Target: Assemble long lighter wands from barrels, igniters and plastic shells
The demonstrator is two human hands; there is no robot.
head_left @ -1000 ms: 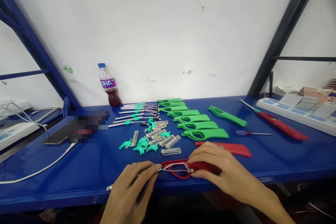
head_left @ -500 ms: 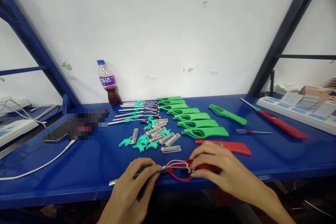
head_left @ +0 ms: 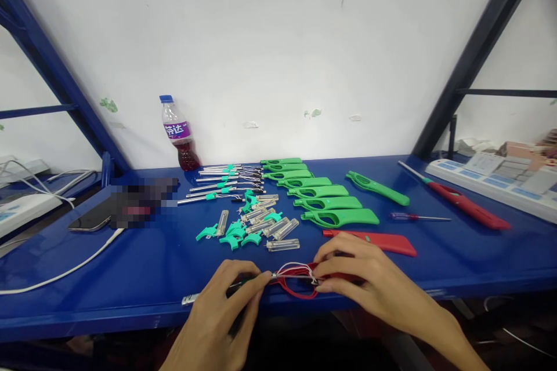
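Observation:
At the table's front edge lies a red lighter handle shell [head_left: 300, 294], its loop showing between my two hands. A metal lighter tube [head_left: 190, 299] runs leftward from it, mostly covered by my left hand [head_left: 220, 313], whose thumb and finger pinch it near the shell's end. White wires [head_left: 290, 265] curve over the loop. My right hand [head_left: 369, 278] is closed on the shell's body, fingertips at the wire ends and a small dark part. Just beyond lies another red shell half [head_left: 391, 242]. Clear fuel tanks [head_left: 282, 245] and green triggers [head_left: 235, 231] are scattered behind my hands.
Several green handle shells [head_left: 342, 218] form a column, with metal tubes [head_left: 204, 197] to their left. A screwdriver [head_left: 404, 217] and a red lighter [head_left: 465, 204] lie right. A drink bottle [head_left: 178, 133] stands by the wall; a phone [head_left: 89, 219] and white cable [head_left: 93, 261] lie left.
My left thumb and finger have shifted slightly along the tube toward the red shell. My right hand stays nearly where it was, with only a small shift of its fingers.

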